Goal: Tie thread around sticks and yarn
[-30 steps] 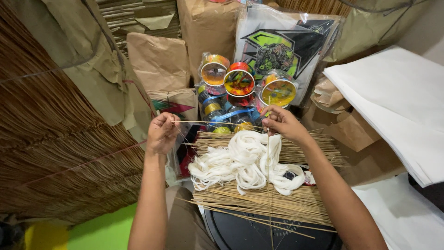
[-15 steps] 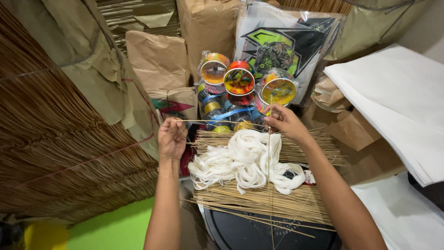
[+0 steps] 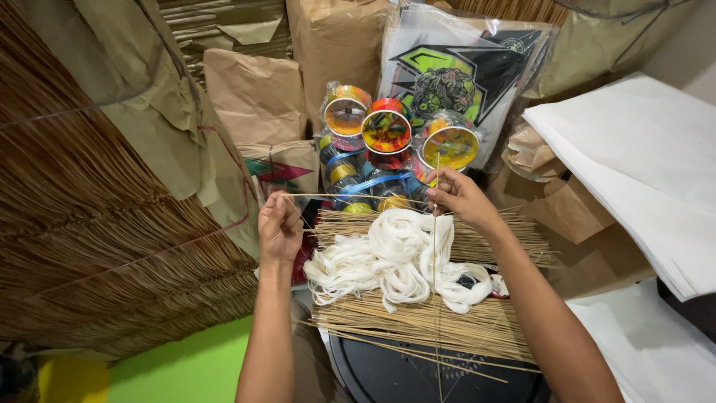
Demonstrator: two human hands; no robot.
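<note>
Thin stick (image 3: 350, 197) at frame centre, horizontal, left hand (image 3: 280, 227) grip pinching one end, right hand (image 3: 459, 195) grip pinching other. Below: white string hank (image 3: 395, 257) on stick bundle (image 3: 440, 325). Upper centre: colourful spools (image 3: 388, 134) in clear wrap, green-black printed bag (image 3: 447, 75), brown paper packages (image 3: 257, 97). Right: white paper stack (image 3: 641, 164). Left: reed mat (image 3: 97, 246). Little free room.

We take the string tangle (image 3: 399, 257) as landmark: it lies on the stick bundle (image 3: 429, 325). Spools (image 3: 388, 145) stand behind it, paper bags (image 3: 257, 97) behind-left, paper stack (image 3: 641, 164) right, reed mat (image 3: 97, 254) left, round tray (image 3: 418, 377) in front.
</note>
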